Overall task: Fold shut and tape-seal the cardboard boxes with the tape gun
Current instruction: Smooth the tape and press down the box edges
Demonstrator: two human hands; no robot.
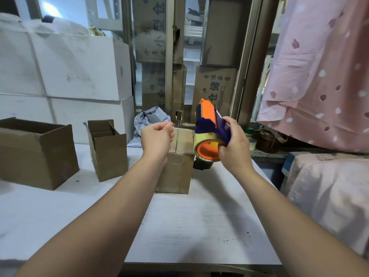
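Note:
A small cardboard box (175,172) stands in the middle of the white table (195,226) with its top flaps folded shut. My right hand (233,144) grips the orange and purple tape gun (209,128), held in the air just right of the box top, its tape roll facing me. My left hand (157,136) hovers over the box's left top edge with fingers pinched together; clear tape may stretch from it to the gun, but I cannot tell. Two more cardboard boxes stand open on the left: a small one (108,150) and a large one (36,152).
White cartons (75,66) are stacked behind the table at left. A grey plastic bag (149,118) lies behind the shut box. Printed cardboard boxes (215,86) stand behind a window. Pink cloth (319,76) hangs at right over a covered surface. Tape rolls (250,140) sit on the sill.

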